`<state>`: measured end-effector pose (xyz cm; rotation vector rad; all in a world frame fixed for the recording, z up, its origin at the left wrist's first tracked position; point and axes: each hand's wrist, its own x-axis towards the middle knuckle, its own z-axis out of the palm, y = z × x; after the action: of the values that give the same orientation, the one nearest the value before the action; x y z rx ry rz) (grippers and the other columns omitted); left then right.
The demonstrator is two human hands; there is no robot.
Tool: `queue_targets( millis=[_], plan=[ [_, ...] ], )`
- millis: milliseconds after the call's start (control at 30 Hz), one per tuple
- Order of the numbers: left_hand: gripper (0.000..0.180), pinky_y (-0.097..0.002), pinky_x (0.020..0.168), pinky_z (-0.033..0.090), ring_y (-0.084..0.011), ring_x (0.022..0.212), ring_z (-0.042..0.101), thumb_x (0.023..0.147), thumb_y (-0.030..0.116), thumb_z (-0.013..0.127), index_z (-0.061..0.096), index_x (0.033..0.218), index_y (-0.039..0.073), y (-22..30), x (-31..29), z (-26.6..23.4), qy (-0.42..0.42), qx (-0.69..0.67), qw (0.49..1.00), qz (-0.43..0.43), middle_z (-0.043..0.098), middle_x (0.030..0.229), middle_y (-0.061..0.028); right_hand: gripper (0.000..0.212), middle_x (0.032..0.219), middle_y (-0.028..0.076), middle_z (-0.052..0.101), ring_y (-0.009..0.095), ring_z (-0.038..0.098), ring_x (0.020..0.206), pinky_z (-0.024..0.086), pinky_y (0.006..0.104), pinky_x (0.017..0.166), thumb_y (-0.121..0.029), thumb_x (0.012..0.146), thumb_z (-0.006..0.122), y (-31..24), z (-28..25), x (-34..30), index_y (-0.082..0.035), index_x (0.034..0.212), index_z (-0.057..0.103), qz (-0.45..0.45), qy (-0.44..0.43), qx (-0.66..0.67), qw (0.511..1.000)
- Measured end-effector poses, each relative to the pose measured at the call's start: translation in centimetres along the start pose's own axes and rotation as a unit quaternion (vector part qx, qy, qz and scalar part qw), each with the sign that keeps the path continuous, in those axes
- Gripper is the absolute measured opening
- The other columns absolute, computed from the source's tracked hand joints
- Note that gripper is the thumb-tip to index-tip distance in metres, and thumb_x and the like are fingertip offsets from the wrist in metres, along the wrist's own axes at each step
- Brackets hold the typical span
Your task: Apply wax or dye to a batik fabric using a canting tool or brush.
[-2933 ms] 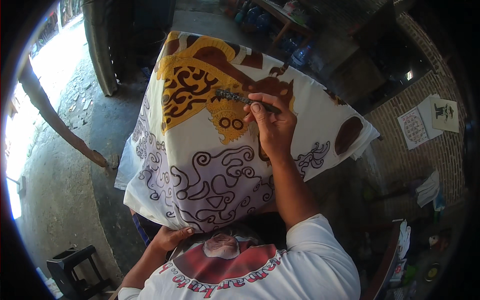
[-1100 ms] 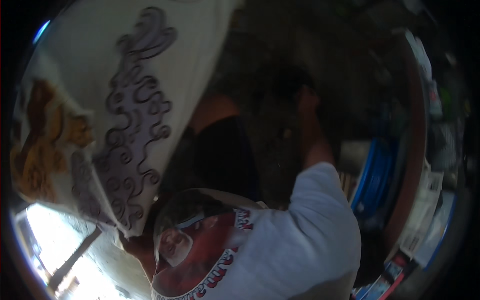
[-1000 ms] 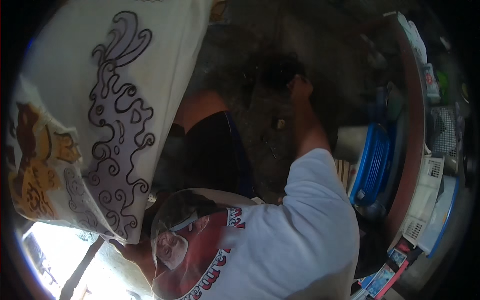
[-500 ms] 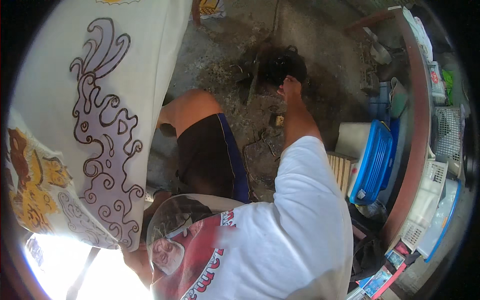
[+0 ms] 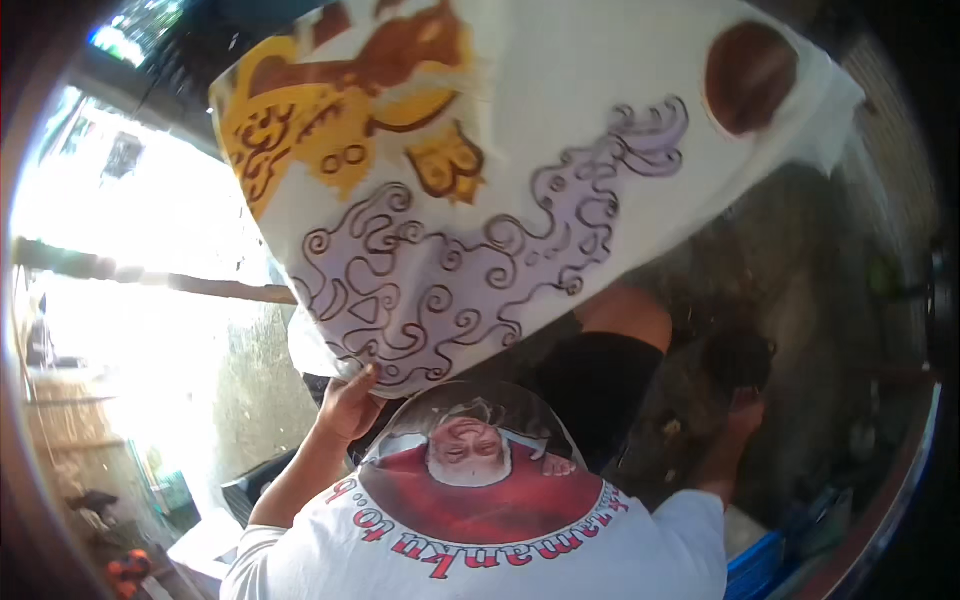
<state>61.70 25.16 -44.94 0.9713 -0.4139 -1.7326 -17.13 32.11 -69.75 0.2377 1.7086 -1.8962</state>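
A large white cloth [image 5: 560, 90] with purple, brown and yellow painted patterns outlined in dark lines spreads across the upper view. My left hand [image 5: 348, 402] grips its near corner, thumb on top and the other fingers beneath, partly hidden. Down on the right, my right hand [image 5: 745, 412] reaches to the near side of a dark round pan [image 5: 738, 355] on the floor. Its fingers look drawn together, but shade and blur hide whatever they hold. My bare knee and dark shorts [image 5: 600, 385] show under the cloth's lower edge.
A pole [image 5: 190, 280] runs in from the left toward the cloth, against bright light. Blue plastic containers [image 5: 755, 565] stand low on the right, next to a reddish-brown beam [image 5: 890, 510]. An orange object [image 5: 128, 570] lies at the lower left.
My view has swung left, bringing my left hand and more of the cloth into sight. My right hand is still at the dark pan, now lower and farther right in view.
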Motion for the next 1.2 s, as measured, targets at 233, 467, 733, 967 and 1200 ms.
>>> queue_targets(
  millis=[233, 467, 733, 967, 1200],
  plan=[
    [0.06, -0.0432, 0.113, 0.041, -0.0287, 0.131, 0.054, 0.099, 0.013, 0.065, 0.037, 0.149, -0.002, -0.6, -0.8, -2.1, 0.005, 0.058, 0.998, 0.024, 0.053, 0.144, -0.0161, 0.025, 0.092, 0.013, 0.069, 0.026, 0.066, 0.087, 0.057, 0.0422, 0.082, -0.022, 0.102, 0.052, -6.0, 13.6, -7.3, -0.003, 0.11, 0.066, 0.036, -0.362, 0.268, 0.892],
    [0.062, -0.0412, 0.113, 0.039, -0.028, 0.133, 0.051, 0.097, 0.017, 0.067, 0.038, 0.148, -0.004, -0.7, 0.0, -2.6, -0.017, 0.091, 0.995, 0.029, 0.053, 0.143, -0.0168, 0.035, 0.092, 0.008, 0.053, 0.018, 0.052, 0.079, 0.047, 0.0325, 0.073, -0.024, 0.104, 0.052, -9.3, 33.7, -27.7, 0.001, 0.128, 0.058, 0.037, -0.587, 0.275, 0.761],
    [0.055, -0.0391, 0.11, 0.042, -0.0246, 0.128, 0.054, 0.099, 0.016, 0.066, 0.044, 0.144, -0.006, -0.9, -0.1, -4.2, -0.048, 0.126, 0.989, 0.055, 0.059, 0.137, -0.0144, 0.032, 0.091, 0.01, 0.067, 0.018, 0.062, 0.076, 0.055, 0.0348, 0.074, -0.018, 0.103, 0.052, -4.0, 45.9, -45.3, 0.003, 0.126, 0.058, -0.035, -0.72, 0.172, 0.672],
    [0.049, -0.0381, 0.105, 0.047, -0.0242, 0.123, 0.059, 0.1, 0.011, 0.065, 0.047, 0.142, -0.006, -0.3, -0.4, -4.0, -0.089, 0.086, 0.99, 0.061, 0.062, 0.134, -0.0149, 0.023, 0.09, 0.012, 0.07, 0.013, 0.065, 0.073, 0.057, 0.0276, 0.07, -0.008, 0.099, 0.059, -1.1, 49.2, -52.4, 0.006, 0.116, 0.066, -0.248, -0.693, 0.026, 0.676],
    [0.048, -0.0389, 0.103, 0.049, -0.0251, 0.122, 0.061, 0.099, 0.011, 0.065, 0.048, 0.14, -0.006, -0.2, -0.3, -4.5, -0.108, 0.086, 0.99, 0.027, 0.063, 0.132, -0.0159, 0.02, 0.105, 0.009, 0.069, 0.012, 0.068, 0.086, 0.058, 0.0248, 0.071, -0.004, 0.1, 0.058, -0.1, 49.5, -54.7, 0.004, 0.116, 0.067, -0.298, -0.68, -0.051, 0.668]
  ],
)
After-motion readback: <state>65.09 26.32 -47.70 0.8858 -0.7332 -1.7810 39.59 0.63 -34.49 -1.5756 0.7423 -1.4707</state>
